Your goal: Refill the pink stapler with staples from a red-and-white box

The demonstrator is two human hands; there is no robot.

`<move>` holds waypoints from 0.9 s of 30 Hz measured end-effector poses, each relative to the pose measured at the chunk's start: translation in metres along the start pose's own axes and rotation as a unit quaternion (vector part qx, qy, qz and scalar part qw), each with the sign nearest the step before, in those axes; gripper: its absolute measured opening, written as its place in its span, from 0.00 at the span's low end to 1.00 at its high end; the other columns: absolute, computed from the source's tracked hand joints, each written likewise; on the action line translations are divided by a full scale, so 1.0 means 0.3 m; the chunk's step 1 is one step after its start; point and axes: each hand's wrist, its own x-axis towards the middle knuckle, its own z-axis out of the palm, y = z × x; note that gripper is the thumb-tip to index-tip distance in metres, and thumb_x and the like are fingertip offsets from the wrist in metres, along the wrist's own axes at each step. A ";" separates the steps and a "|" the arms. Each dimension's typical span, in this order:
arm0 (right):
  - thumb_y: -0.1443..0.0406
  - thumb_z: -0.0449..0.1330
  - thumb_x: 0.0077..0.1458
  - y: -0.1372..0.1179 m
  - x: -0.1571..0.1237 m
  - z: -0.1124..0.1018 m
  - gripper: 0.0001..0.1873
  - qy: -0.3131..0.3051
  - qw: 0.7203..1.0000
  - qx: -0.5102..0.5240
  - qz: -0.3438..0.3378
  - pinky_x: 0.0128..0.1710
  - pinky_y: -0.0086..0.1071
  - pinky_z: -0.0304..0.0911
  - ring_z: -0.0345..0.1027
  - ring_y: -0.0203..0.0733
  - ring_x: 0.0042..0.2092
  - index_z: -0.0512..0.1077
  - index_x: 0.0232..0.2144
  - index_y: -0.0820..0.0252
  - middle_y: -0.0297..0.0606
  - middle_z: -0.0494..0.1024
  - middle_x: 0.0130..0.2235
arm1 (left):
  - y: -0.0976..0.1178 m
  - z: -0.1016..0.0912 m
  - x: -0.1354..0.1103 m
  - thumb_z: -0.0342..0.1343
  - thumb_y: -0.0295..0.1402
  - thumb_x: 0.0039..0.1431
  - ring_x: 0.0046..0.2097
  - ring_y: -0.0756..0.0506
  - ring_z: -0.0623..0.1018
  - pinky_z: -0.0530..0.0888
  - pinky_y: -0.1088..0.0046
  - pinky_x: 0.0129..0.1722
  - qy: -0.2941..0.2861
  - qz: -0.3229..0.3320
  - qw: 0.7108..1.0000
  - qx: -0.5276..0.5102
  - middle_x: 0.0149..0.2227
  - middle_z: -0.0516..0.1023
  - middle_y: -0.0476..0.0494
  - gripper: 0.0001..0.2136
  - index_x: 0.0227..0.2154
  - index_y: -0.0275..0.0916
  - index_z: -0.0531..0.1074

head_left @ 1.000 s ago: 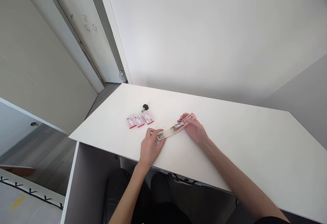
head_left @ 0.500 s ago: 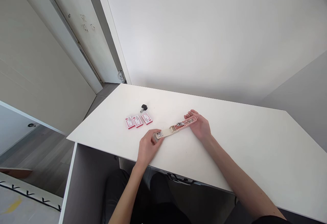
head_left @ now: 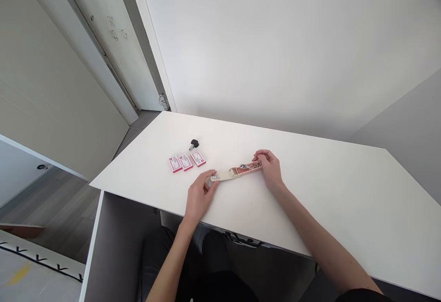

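Note:
A long, narrow object with two hinged-looking halves lies stretched out low over the white table, its exact kind unclear. Its left half is cream with a black-and-white printed patch at the tip. The right half is reddish and patterned, with a small shiny silver piece on it. My left hand grips the cream tip between thumb and fingers. Around the red end my right hand is closed, thumb and fingers covering that tip.
Three small white-and-red boxes lie in a row left of the object. Behind them is a small black item with a clear part. The white table meets a wall at the back; its front edge is close to my forearms.
My right hand has closed its thumb and fingers over the red end, which it held more loosely on a spread palm before. The red half has dipped slightly. My left hand keeps its hold.

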 end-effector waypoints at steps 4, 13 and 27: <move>0.59 0.61 0.52 -0.001 -0.003 0.002 0.09 -0.005 0.999 -0.035 -0.004 0.36 0.34 0.71 0.73 0.40 0.37 0.75 0.35 0.56 0.35 0.77 0.37 | -0.005 0.002 0.000 0.54 0.41 0.69 0.28 0.50 0.72 0.74 0.69 0.35 0.005 0.024 1.000 0.002 0.47 0.82 0.43 0.18 0.57 0.44 0.75; 0.60 0.59 0.52 -0.019 -0.025 0.005 0.09 0.004 0.995 -0.095 -0.009 0.35 0.33 0.71 0.72 0.41 0.38 0.75 0.34 0.56 0.37 0.78 0.38 | -0.003 -0.002 -0.008 0.56 0.40 0.68 0.30 0.49 0.76 0.76 0.68 0.36 -0.010 0.026 1.000 0.012 0.44 0.81 0.43 0.24 0.65 0.45 0.67; 0.63 0.58 0.52 -0.028 -0.028 0.004 0.07 0.066 0.990 -0.099 -0.078 0.41 0.36 0.66 0.72 0.43 0.43 0.75 0.32 0.56 0.36 0.78 0.38 | -0.029 0.038 0.029 0.53 0.34 0.66 0.73 0.24 0.54 0.58 0.36 0.66 0.131 0.075 0.947 0.284 0.72 0.60 0.27 0.29 0.69 0.33 0.58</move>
